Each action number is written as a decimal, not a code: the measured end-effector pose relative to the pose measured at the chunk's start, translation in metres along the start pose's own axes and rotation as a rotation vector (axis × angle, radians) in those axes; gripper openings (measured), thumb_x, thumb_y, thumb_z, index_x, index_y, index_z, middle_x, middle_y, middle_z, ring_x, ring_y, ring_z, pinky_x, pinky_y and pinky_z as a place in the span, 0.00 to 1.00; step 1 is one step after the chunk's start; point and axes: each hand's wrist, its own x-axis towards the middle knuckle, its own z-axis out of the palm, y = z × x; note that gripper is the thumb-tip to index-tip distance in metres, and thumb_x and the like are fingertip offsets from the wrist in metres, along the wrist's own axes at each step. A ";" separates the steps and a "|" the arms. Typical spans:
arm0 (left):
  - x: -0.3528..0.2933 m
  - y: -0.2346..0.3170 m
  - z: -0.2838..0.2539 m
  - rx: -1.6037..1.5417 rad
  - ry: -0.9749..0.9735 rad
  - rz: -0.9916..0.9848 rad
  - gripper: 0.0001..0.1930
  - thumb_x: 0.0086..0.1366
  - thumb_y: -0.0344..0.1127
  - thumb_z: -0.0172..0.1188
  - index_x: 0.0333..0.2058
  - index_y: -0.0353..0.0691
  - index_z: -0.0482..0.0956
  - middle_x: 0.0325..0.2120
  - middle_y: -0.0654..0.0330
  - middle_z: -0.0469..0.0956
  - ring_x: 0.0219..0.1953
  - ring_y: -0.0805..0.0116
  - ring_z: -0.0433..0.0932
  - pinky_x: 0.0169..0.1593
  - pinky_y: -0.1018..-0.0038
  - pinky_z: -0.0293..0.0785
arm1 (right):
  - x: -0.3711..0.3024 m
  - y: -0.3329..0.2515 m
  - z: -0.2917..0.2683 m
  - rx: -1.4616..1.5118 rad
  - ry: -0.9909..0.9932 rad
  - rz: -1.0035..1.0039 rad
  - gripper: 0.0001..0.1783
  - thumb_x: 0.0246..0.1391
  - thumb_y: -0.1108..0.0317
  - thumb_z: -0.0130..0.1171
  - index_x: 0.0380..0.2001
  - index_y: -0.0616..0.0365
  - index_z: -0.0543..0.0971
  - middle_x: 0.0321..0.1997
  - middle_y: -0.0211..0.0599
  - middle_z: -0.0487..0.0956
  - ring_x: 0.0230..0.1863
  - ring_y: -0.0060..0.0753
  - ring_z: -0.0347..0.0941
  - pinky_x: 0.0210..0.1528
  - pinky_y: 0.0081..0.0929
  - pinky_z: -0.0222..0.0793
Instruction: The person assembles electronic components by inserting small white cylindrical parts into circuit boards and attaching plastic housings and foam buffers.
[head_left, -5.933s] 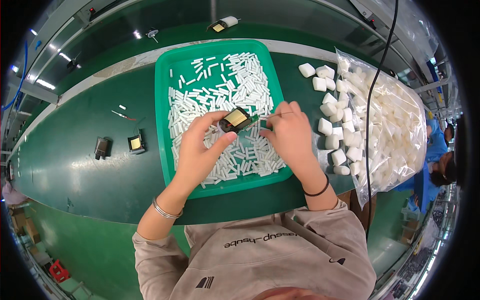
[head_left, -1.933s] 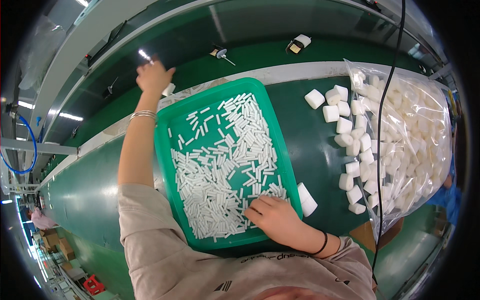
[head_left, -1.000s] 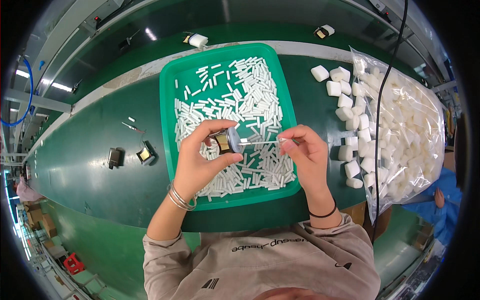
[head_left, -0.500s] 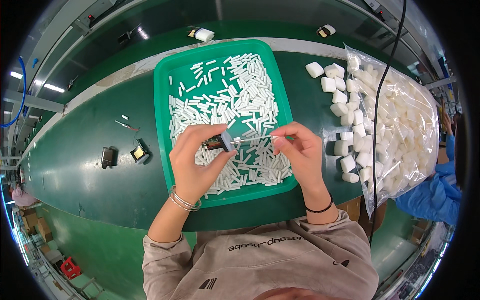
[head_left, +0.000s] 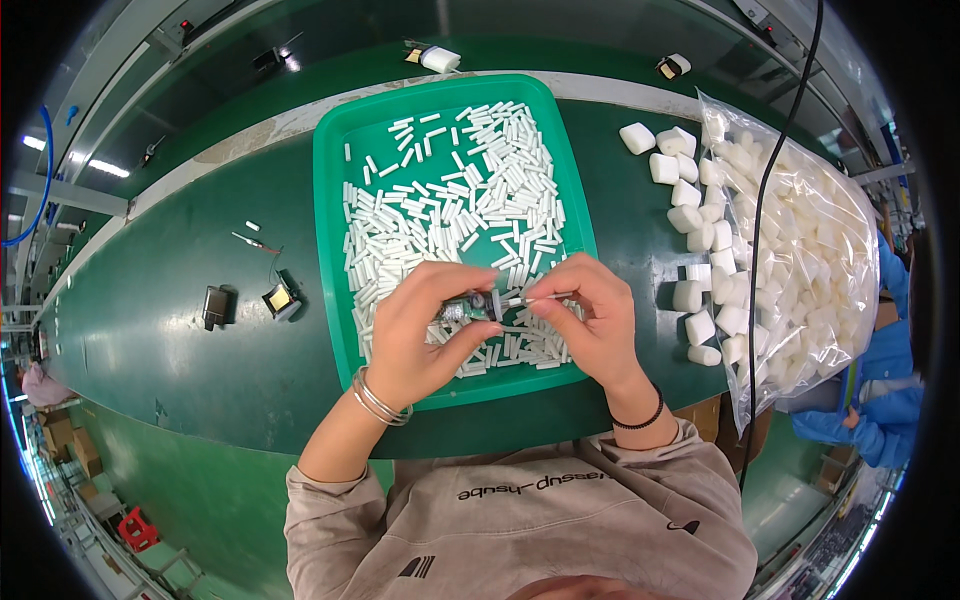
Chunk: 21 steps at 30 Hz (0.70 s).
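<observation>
Over the near part of a green tray (head_left: 586, 235), my left hand (head_left: 412, 312) is closed on a small dark device with a grey end (head_left: 468, 307), held between thumb and fingers. My right hand (head_left: 596, 312) pinches a thin pale rod (head_left: 516, 301) close to the grey end of that device. One tip of the rod meets the device; how deep it goes in is hidden. Beneath both hands lie many short white sticks (head_left: 430, 235), loosely heaped in the tray.
Right of the tray are white foam-like blocks (head_left: 686, 218) and a clear bag (head_left: 800, 260) full of them, with a black cable (head_left: 757, 230) across it. On the left lie a dark metal case (head_left: 215, 307), a small black part (head_left: 282, 297) and a thin tool (head_left: 255, 243). A person's blue sleeve (head_left: 885, 425) shows at right.
My right hand has come in against the device, so less of the rod shows between it and my fingers. My left hand has moved slightly right and turned the device.
</observation>
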 end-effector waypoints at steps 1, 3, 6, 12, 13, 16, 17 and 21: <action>-0.001 -0.002 -0.001 -0.008 0.011 0.035 0.20 0.42 0.27 0.67 0.37 0.39 0.74 0.29 0.59 0.76 0.31 0.66 0.75 0.33 0.77 0.72 | 0.000 0.000 -0.001 -0.014 -0.019 -0.023 0.07 0.40 0.76 0.61 0.27 0.59 0.78 0.23 0.35 0.75 0.23 0.25 0.71 0.25 0.18 0.66; -0.004 -0.004 -0.003 -0.017 0.021 0.074 0.20 0.42 0.27 0.67 0.37 0.38 0.74 0.30 0.58 0.76 0.30 0.65 0.76 0.34 0.77 0.72 | 0.002 -0.001 -0.006 -0.145 -0.075 -0.139 0.08 0.39 0.75 0.62 0.27 0.59 0.78 0.22 0.35 0.74 0.22 0.27 0.70 0.23 0.19 0.65; -0.008 -0.004 -0.003 -0.190 0.001 -0.062 0.19 0.43 0.27 0.67 0.36 0.36 0.73 0.31 0.57 0.77 0.32 0.68 0.77 0.36 0.78 0.72 | 0.001 -0.002 -0.005 -0.315 -0.111 -0.386 0.10 0.36 0.74 0.64 0.27 0.60 0.78 0.21 0.35 0.73 0.21 0.30 0.69 0.21 0.22 0.63; -0.009 -0.007 -0.006 -0.329 -0.086 -0.306 0.18 0.42 0.25 0.68 0.34 0.35 0.73 0.30 0.60 0.77 0.32 0.73 0.76 0.36 0.79 0.72 | -0.003 -0.006 0.001 -0.452 -0.061 -0.611 0.14 0.33 0.71 0.66 0.28 0.63 0.76 0.23 0.34 0.72 0.24 0.33 0.70 0.23 0.25 0.66; -0.009 -0.008 -0.005 -0.325 -0.081 -0.355 0.17 0.42 0.25 0.67 0.33 0.35 0.74 0.29 0.60 0.77 0.32 0.74 0.76 0.37 0.79 0.72 | 0.000 -0.007 -0.004 -0.465 -0.057 -0.610 0.14 0.33 0.71 0.66 0.28 0.63 0.76 0.23 0.34 0.72 0.24 0.33 0.70 0.23 0.25 0.66; -0.008 -0.006 -0.001 -0.291 -0.026 -0.352 0.16 0.42 0.24 0.67 0.32 0.35 0.74 0.28 0.60 0.77 0.31 0.74 0.76 0.36 0.80 0.72 | 0.020 -0.004 -0.038 -0.842 -0.039 -0.483 0.20 0.34 0.68 0.65 0.35 0.59 0.75 0.32 0.34 0.75 0.34 0.36 0.70 0.34 0.28 0.66; -0.009 -0.006 -0.001 -0.285 0.008 -0.346 0.16 0.42 0.24 0.67 0.32 0.35 0.74 0.27 0.60 0.77 0.31 0.74 0.76 0.36 0.80 0.72 | 0.026 -0.005 -0.061 -0.994 0.052 -0.441 0.22 0.34 0.67 0.65 0.38 0.58 0.74 0.35 0.34 0.75 0.36 0.37 0.69 0.37 0.30 0.66; -0.010 -0.008 -0.004 -0.399 0.084 -0.445 0.16 0.43 0.22 0.65 0.33 0.35 0.72 0.31 0.60 0.74 0.33 0.74 0.75 0.37 0.80 0.71 | 0.019 0.014 -0.124 -1.563 0.371 0.078 0.22 0.30 0.69 0.67 0.34 0.58 0.74 0.38 0.36 0.71 0.41 0.39 0.65 0.36 0.34 0.64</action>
